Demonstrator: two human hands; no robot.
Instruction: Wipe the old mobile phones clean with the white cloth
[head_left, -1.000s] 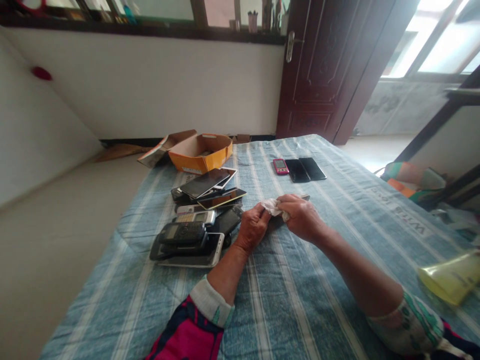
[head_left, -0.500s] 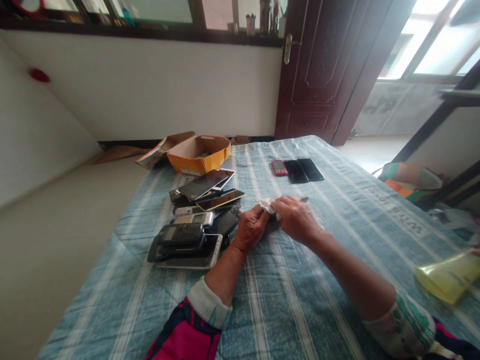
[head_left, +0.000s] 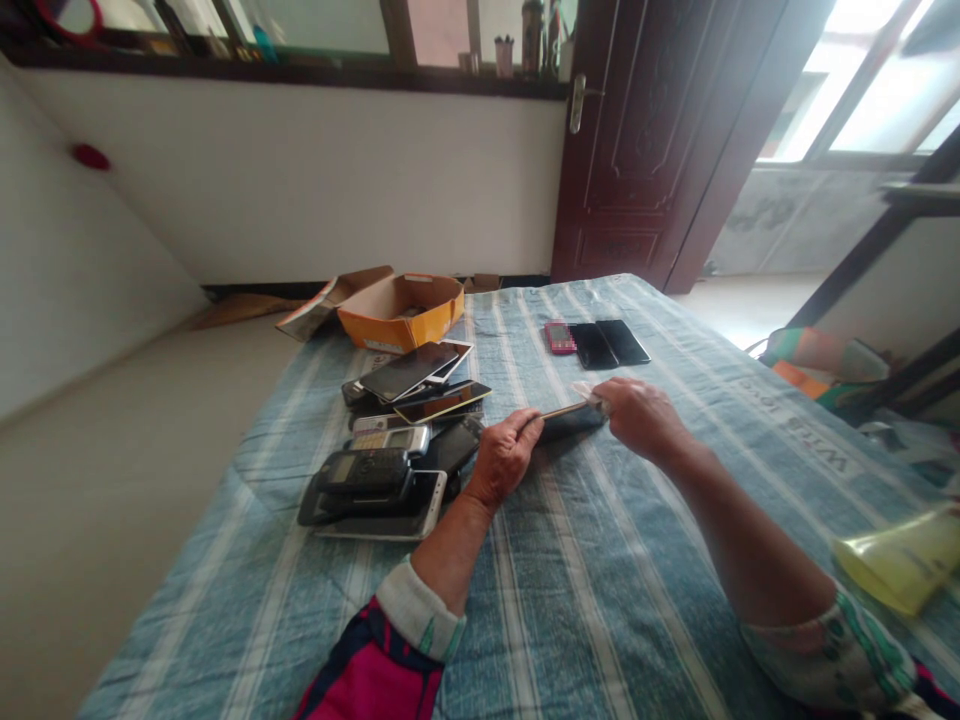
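There is one view, taken by a camera on the person's head; it looks from above and behind the left hand [head_left: 501, 460] and the right hand [head_left: 645, 420], forward and somewhat down; it is rather near, so that the left forearm [head_left: 448, 555] and the right forearm [head_left: 742, 535] come in large from below, while both hands are close to the middle; the striped cloth [head_left: 525, 620] is seen at a slant around the hands; beyond them the camera faces the white wall [head_left: 337, 180] and the door [head_left: 637, 130]; it is wide enough to take in the floor [head_left: 150, 480], well left of the left hand, and the window [head_left: 870, 90], far beyond the right hand and to its right.
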